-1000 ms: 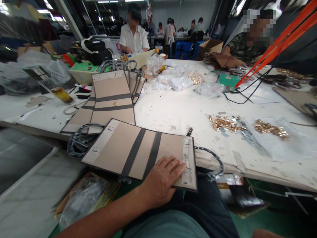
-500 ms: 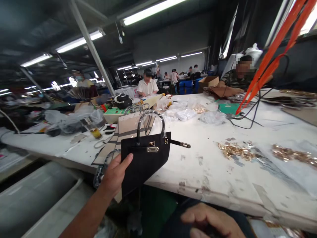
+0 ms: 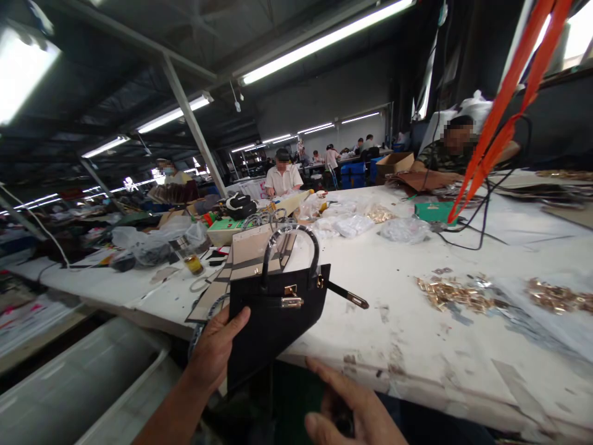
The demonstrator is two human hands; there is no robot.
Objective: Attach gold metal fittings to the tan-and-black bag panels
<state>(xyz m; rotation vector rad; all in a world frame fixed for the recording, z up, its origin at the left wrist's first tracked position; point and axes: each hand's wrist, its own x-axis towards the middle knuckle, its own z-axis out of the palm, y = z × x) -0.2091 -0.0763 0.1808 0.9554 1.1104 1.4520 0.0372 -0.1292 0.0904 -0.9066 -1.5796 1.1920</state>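
Observation:
My left hand (image 3: 217, 343) grips a small black handbag (image 3: 278, 330) at its left side, thumb on the front panel. The bag is held up at the table's front edge. Its arched top handle (image 3: 291, 232) has clear wrap on it. A gold-coloured clasp (image 3: 291, 301) sits high on the front, and a black strap with a metal tip (image 3: 349, 295) sticks out to the right. Low in view, my right hand (image 3: 354, 402) is apart from the bag, forefinger stretched toward it. Its other fingers curl around something dark, mostly hidden, that I cannot make out.
Piles of gold-coloured metal fittings (image 3: 456, 295) lie on the white table (image 3: 370, 337) at right. Beige bag pieces (image 3: 254, 247) lie behind the handbag. Clear plastic bags (image 3: 354, 224), a green box (image 3: 435, 212) and hanging orange straps (image 3: 503, 117) are farther back. Co-workers sit beyond.
My right hand has come up and left, closer to the bag, with its forefinger now extended. The view has tilted upward; my left hand still holds the handbag.

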